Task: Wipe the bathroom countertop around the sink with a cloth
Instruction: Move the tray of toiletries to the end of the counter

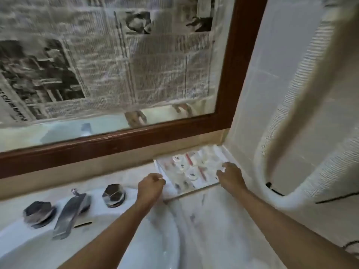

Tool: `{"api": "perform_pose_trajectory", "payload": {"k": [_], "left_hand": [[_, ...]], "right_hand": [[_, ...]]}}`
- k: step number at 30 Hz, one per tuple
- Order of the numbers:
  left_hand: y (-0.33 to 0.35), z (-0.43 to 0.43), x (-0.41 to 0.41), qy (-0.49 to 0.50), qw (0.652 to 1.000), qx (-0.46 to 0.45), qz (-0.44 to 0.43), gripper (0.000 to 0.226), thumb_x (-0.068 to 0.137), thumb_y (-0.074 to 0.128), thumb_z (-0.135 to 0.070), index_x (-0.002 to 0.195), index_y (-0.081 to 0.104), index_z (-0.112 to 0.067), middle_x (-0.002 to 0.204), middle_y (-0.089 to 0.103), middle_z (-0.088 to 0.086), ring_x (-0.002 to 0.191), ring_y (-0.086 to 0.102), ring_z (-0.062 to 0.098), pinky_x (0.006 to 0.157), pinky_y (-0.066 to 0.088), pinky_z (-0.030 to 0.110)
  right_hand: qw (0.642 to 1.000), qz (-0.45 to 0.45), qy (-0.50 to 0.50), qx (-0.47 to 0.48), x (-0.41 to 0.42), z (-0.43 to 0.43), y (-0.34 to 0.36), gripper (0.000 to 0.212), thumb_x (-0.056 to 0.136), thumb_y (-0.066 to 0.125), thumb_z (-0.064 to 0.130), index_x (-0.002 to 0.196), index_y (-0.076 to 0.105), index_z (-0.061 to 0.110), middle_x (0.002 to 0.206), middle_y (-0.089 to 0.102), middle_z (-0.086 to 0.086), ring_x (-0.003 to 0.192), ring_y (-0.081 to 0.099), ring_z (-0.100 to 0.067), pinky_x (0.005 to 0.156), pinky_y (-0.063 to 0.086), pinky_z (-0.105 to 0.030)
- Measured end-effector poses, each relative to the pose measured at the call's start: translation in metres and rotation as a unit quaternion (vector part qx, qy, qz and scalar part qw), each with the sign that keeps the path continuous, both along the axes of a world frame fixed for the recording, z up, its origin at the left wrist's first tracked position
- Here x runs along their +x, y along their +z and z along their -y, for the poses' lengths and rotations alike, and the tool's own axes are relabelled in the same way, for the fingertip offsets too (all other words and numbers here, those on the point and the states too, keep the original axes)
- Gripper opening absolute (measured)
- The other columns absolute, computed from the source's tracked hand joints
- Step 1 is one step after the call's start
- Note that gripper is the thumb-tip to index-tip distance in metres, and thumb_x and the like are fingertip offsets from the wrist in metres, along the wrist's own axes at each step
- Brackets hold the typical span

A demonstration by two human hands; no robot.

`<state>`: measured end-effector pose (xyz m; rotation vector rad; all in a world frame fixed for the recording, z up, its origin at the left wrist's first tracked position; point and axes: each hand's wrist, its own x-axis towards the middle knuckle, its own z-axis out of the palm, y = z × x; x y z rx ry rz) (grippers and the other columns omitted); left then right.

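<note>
A white marble countertop point(213, 220) runs round a white sink point(147, 241). In the back right corner sits a flat white tray point(192, 191) holding several small toiletry items, blurred. My left hand point(151, 184) has its fingers curled round the tray's left edge. My right hand point(231, 175) grips the tray's right front corner, fingers bent over its rim. No wiping cloth is in either hand.
A chrome faucet point(70, 214) stands behind the sink between two chrome knobs point(113, 195) point(38, 213). A wood-framed mirror point(116, 140) covered with newspaper rises behind the counter. A white towel point(303, 133) hangs against the tiled right wall.
</note>
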<state>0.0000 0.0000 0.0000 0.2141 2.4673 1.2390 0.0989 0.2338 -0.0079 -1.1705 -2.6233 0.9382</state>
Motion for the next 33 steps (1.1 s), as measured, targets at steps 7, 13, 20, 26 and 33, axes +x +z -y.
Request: {"api": "perform_pose_trajectory", "payload": {"k": [7, 13, 20, 26, 33], "left_hand": [[-0.035, -0.039, -0.039, 0.034, 0.993, -0.113, -0.004, 0.033, 0.090, 0.055, -0.016, 0.118, 0.056, 0.000, 0.119, 0.058, 0.017, 0.095, 0.055, 0.027, 0.074, 0.037, 0.027], [-0.050, -0.046, -0.051, 0.033, 0.989, -0.142, -0.013, 0.010, 0.086, 0.050, -0.008, 0.095, 0.054, -0.006, 0.093, 0.055, 0.006, 0.082, 0.052, 0.023, 0.067, 0.038, 0.028], [-0.038, -0.033, -0.053, 0.070, 0.993, -0.094, 0.020, 0.020, 0.085, 0.054, -0.001, 0.077, 0.051, -0.019, 0.079, 0.053, -0.001, 0.076, 0.055, 0.022, 0.073, 0.043, 0.028], [-0.008, -0.001, -0.044, 0.105, 0.994, -0.027, 0.034, 0.043, 0.085, 0.060, -0.005, 0.127, 0.061, -0.012, 0.109, 0.067, 0.010, 0.090, 0.065, 0.028, 0.080, 0.059, 0.042], [0.037, 0.092, 0.010, 0.140, 0.988, 0.060, 0.015, 0.029, 0.083, 0.056, 0.000, 0.103, 0.069, -0.016, 0.086, 0.069, -0.002, 0.082, 0.065, 0.021, 0.078, 0.059, 0.044]], "right_hand": [[0.997, 0.018, -0.081, 0.000, -0.053, -0.049, -0.032, 0.045, 0.094, 0.044, 0.018, 0.137, 0.043, 0.004, 0.138, 0.047, -0.017, 0.122, 0.049, -0.035, 0.095, 0.042, -0.039], [0.994, 0.029, -0.102, -0.008, -0.061, -0.063, -0.038, 0.033, 0.098, 0.037, 0.014, 0.122, 0.060, 0.011, 0.125, 0.055, -0.009, 0.116, 0.050, -0.027, 0.096, 0.038, -0.031], [0.984, 0.023, -0.178, -0.022, -0.058, -0.065, -0.041, 0.029, 0.094, 0.047, 0.009, 0.112, 0.060, -0.009, 0.119, 0.062, -0.023, 0.112, 0.058, -0.035, 0.089, 0.045, -0.034], [0.980, -0.016, -0.189, -0.056, -0.043, -0.040, -0.008, 0.025, 0.090, 0.049, 0.005, 0.108, 0.059, -0.009, 0.116, 0.060, -0.026, 0.105, 0.059, -0.038, 0.074, 0.044, -0.034], [0.978, -0.064, -0.186, -0.071, 0.000, 0.051, 0.059, 0.020, 0.091, 0.048, 0.001, 0.102, 0.059, -0.011, 0.108, 0.062, -0.027, 0.095, 0.059, -0.040, 0.067, 0.038, -0.031]]}}
